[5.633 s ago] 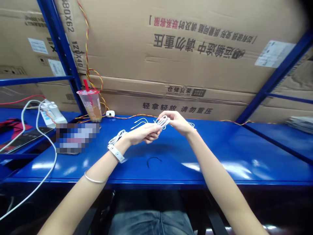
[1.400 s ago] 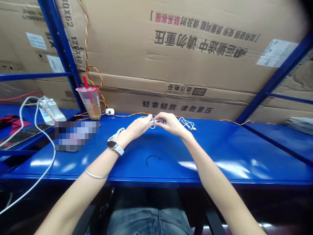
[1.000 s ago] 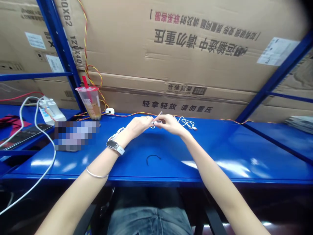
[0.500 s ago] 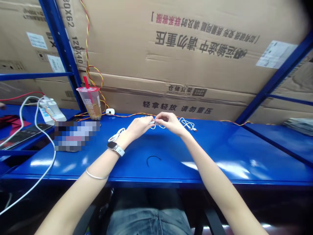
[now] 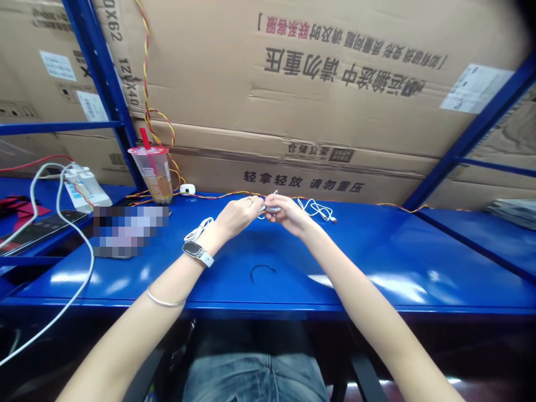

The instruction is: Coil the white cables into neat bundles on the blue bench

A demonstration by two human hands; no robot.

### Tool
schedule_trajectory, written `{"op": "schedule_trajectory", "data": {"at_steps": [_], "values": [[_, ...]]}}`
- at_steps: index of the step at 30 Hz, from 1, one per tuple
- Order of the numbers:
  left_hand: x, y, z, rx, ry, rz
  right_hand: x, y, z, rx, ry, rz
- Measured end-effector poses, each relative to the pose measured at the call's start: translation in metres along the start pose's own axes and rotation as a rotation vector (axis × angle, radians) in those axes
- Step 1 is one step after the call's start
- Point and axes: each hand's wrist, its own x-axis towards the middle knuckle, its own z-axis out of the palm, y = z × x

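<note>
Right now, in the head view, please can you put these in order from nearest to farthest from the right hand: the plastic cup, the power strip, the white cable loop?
From the right hand, nearest first:
1. White cable loop: just to its right, on the blue shelf.
2. Plastic cup: to its left, at the shelf's back.
3. Power strip: farther left, beyond the cup.

White cable (image 5: 318, 210), glossy blue shelf (image 5: 377, 279), tan cardboard cartons (image 5: 335, 117), red-and-yellow twisted wire (image 5: 144, 61)

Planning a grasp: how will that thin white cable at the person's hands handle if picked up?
The thin white cable looks floppy, since it lies in loose loops on the blue steel shelf. It is probably light and may snag or tangle rather than lift cleanly. The small white plug seems stiffer, but it's hard to see.
</note>
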Motion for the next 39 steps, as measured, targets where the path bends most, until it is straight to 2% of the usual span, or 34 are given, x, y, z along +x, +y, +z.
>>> {"op": "schedule_trajectory", "data": {"at_steps": [6,9,14,20,24,31,35,39], "values": [[-0.002,-0.002,0.009,0.108,0.195,0.15,0.0,0.001,0.007,0.085,0.103,-0.005],[-0.002,-0.002,0.011,0.152,0.267,0.172,-0.003,-0.004,0.012,0.09,0.154,0.007],[-0.001,-0.002,0.01,0.084,0.256,0.094,-0.003,-0.007,0.015,0.007,0.189,-0.062],[0.002,0.002,0.01,-0.031,0.233,-0.009,0.001,-0.002,0.008,-0.333,0.282,-0.274],[0.005,0.009,0.01,-0.023,0.148,-0.077,0.002,0.001,0.004,-0.513,0.367,-0.391],[0.009,0.026,0.001,0.065,0.009,-0.205,0.001,0.004,0.007,-0.611,0.44,-0.453],[0.009,0.03,0.001,0.147,0.095,-0.234,0.0,0.004,0.014,-0.587,0.456,-0.493],[0.01,0.03,0.006,0.214,0.196,-0.182,0.0,0.005,0.017,-0.541,0.466,-0.473]]}}
